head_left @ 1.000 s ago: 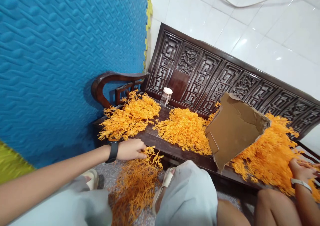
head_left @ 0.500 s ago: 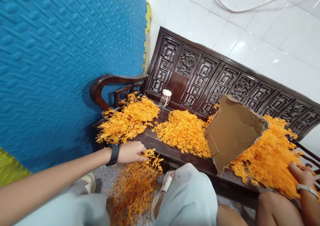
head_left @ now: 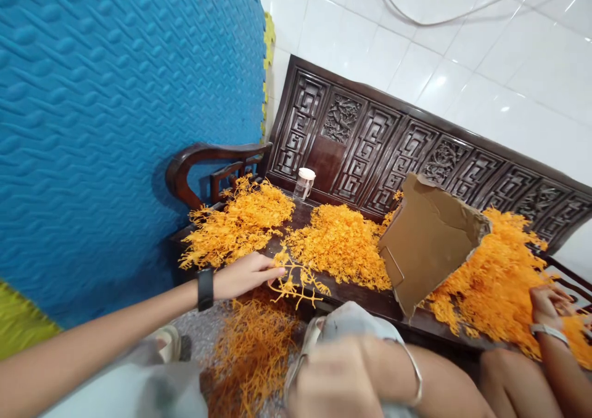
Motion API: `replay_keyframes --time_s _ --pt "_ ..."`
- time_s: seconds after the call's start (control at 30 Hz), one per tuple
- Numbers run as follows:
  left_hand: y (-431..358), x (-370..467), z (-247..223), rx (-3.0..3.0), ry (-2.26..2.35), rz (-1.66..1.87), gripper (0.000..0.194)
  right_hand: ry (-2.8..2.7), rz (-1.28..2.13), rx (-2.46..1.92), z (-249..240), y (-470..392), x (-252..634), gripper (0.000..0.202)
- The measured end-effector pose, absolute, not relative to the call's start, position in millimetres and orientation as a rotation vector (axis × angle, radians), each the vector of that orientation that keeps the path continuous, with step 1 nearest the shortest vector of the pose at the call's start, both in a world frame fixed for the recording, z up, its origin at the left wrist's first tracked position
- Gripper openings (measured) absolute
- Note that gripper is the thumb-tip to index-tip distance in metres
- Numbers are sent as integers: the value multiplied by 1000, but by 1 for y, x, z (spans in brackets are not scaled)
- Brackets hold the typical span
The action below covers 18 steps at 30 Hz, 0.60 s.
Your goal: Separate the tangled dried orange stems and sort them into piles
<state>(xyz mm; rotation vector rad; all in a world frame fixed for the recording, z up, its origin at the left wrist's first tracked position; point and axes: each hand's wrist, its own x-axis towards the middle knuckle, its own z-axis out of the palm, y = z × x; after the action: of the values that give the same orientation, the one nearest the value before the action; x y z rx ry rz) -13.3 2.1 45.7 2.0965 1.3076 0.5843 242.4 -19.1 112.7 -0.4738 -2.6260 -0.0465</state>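
My left hand (head_left: pixel 252 274), with a black band at its wrist, pinches a thin orange branching plastic-looking sprig (head_left: pixel 300 280) between thumb and fingers. The sprig reaches over the front edge of the dark wooden bench (head_left: pixel 319 276). Below it, a tangled heap of orange sprigs (head_left: pixel 259 350) lies near the floor. My right hand (head_left: pixel 342 375), wearing a pale bangle, is close to the camera in front of my knee. Motion smears its fingers, so its grip is hidden. Orange piles lie on the bench seat at the left (head_left: pixel 240 221) and in the middle (head_left: pixel 337 242).
A torn cardboard piece (head_left: pixel 430 233) stands between the middle pile and a larger orange pile (head_left: pixel 494 288). A co-worker's hand (head_left: pixel 548 304) touches that larger pile. A clear container with a white lid (head_left: pixel 304 184) stands by the carved backrest (head_left: pixel 342 140). Blue foam matting (head_left: pixel 115 128) rises at left.
My left hand has moved slightly right and the sprig now extends apart from the lower heap. My right hand has come into view at the bottom. The co-worker's hand has shifted slightly.
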Motion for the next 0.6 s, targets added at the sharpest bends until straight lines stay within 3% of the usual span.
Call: replay_keyframes --time_s 0.1,0.23,0.3,0.43,0.6 --pt "-3 -13 47 2190 1271 605 46 -2634 83 -450 92 -6 165 24" --pt "-12 -12 51 2306 1318 491 44 -2580 797 -524 86 34 161 47" --pt "-17 -8 53 2360 1363 397 43 -2582 1072 -470 82 42 171 43" --pt "-23 4 56 2446 1411 277 41 -2474 1157 -519 71 40 179 18" --pt "-17 0 50 2365 1501 314 42 -2283 1229 -823 57 56 188 22"
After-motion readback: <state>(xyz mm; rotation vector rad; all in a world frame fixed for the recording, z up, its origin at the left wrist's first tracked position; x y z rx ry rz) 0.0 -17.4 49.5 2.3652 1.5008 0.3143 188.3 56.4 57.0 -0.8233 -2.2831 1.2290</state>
